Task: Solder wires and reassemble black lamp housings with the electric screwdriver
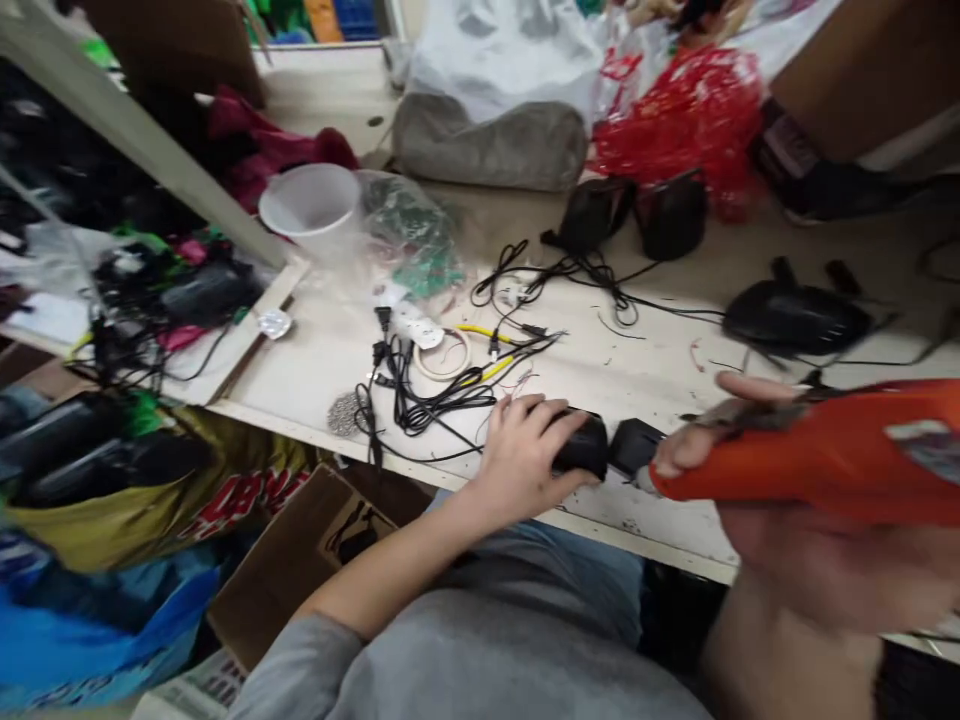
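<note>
My left hand (525, 450) is wrapped over a black plastic housing (589, 447) near the front edge of the table. Just right of that housing lies a smaller black block-shaped part (634, 443). My right hand (825, 550), blurred, grips an orange hand-held tool (825, 440) whose grey tip points left at the smaller part. Whether the tip touches it, I cannot tell. A coil of black cable (442, 390) with plugs lies left of my left hand, partly over a cream tape ring (442, 355).
Behind stand two black shells (671, 215) with cables, and another black unit (795, 315) sits to the right. A translucent bucket (311, 200), a red plastic bag (690, 110) and a grey cloth roll (491, 145) line the back. Below left is a cardboard box (277, 570).
</note>
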A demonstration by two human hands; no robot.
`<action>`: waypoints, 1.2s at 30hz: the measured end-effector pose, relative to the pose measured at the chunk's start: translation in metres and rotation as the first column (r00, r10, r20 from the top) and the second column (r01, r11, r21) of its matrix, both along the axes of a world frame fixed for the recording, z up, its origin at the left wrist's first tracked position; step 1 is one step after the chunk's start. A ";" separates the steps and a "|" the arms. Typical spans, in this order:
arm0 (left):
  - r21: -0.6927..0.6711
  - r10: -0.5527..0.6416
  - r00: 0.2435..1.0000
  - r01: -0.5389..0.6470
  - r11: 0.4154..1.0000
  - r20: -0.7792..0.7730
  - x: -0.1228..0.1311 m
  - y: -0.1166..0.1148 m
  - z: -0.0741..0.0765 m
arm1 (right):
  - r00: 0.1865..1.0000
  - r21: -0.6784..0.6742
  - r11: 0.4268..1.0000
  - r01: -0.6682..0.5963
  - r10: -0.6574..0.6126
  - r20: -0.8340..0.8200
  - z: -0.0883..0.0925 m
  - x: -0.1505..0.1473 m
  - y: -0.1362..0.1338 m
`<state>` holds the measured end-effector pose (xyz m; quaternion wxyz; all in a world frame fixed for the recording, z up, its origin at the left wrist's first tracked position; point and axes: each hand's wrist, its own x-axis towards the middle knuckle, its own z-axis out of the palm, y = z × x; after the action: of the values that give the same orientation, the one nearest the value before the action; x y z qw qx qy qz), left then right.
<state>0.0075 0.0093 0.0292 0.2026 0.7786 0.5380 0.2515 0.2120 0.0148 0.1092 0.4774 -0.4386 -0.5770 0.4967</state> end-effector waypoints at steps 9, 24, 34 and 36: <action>0.014 -0.028 1.000 0.028 1.000 -0.008 0.000 -0.001 0.000 | 0.930 -0.011 1.000 0.015 -0.018 -0.367 0.007 -0.021 -0.003; 0.075 -0.017 0.999 0.014 0.997 0.045 -0.001 -0.010 -0.002 | 0.918 0.009 1.000 0.012 -0.007 -0.396 -0.004 -0.014 -0.008; 0.124 0.008 1.000 -0.008 0.992 0.000 -0.001 -0.009 -0.002 | 0.938 0.223 0.959 0.173 -0.092 -0.335 -0.012 -0.032 -0.018; 0.158 -0.013 1.000 0.010 0.987 0.018 -0.003 -0.007 -0.004 | 0.950 0.240 0.954 0.181 -0.106 -0.295 -0.017 -0.033 -0.025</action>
<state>0.0047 0.0019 0.0253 0.1468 0.7930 0.5098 0.2994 0.1786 -0.0097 0.0923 0.6431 -0.3380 -0.5312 0.4359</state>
